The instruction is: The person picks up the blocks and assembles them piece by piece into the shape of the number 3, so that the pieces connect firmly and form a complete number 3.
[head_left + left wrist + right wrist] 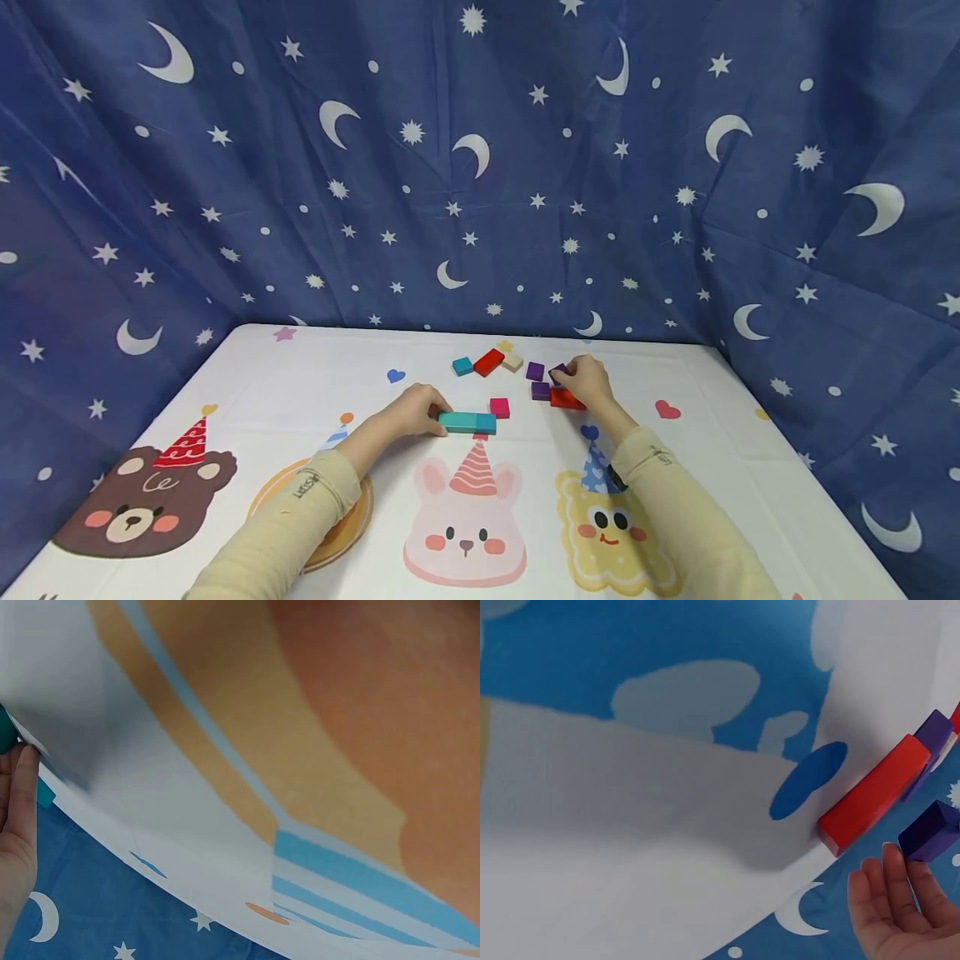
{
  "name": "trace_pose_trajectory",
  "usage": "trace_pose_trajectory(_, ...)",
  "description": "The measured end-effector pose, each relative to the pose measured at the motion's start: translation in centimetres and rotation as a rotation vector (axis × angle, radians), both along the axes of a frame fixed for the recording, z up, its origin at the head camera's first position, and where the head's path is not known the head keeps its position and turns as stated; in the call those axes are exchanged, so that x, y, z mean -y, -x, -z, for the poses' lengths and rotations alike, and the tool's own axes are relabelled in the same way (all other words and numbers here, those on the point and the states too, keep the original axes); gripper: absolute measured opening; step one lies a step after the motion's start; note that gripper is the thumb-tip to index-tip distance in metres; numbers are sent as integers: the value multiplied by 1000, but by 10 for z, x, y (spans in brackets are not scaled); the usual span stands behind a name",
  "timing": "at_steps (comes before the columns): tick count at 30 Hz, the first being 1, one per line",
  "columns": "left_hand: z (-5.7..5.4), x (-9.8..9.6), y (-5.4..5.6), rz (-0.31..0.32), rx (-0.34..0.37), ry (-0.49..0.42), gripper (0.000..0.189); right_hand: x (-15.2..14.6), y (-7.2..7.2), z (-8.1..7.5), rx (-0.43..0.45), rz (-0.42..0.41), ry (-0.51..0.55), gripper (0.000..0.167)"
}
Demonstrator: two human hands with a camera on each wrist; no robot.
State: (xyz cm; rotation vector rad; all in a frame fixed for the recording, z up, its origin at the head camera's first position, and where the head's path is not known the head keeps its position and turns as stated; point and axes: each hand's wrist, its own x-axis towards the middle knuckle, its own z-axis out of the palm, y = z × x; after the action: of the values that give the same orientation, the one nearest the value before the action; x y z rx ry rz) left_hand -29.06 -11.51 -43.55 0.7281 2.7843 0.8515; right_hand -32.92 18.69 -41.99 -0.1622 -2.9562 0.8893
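Note:
My left hand (415,410) grips the left end of a long teal block (459,422), thumb on the near side. A short blue block (486,424) lies end to end with it, and a pink block (499,407) sits just behind. At the left wrist view's edge, fingers (25,787) cover part of the teal piece. My right hand (588,382) pinches a purple block (930,831) between thumb and fingertips, over a long red-orange block (876,793). Two more purple blocks, one at the back (535,371) and one nearer (540,391), lie left of it.
Farther back are a small blue block (462,367), a red block (490,362) and a cream block (513,362). A white cloth with cartoon prints (390,517) covers the table. A dark blue curtain (517,242) with moons and stars hangs behind and at both sides.

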Motion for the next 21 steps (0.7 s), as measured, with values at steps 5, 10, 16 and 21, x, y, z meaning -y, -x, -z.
trace_pose_trajectory(5,1,1,0,0,-4,2,30,2,-3,-2,-15,-25,-14,32)
trace_pose_trajectory(10,0,1,0,1,-11,6,30,4,-9,-5,-43,-76,-32,34)
trace_pose_trajectory(16,0,-1,0,-11,2,6,30,4,-14,-7,-94,-147,-56,35)
trace_pose_trajectory(21,1,0,0,-2,-4,4,30,5,-19,-13,-154,-213,-69,34)
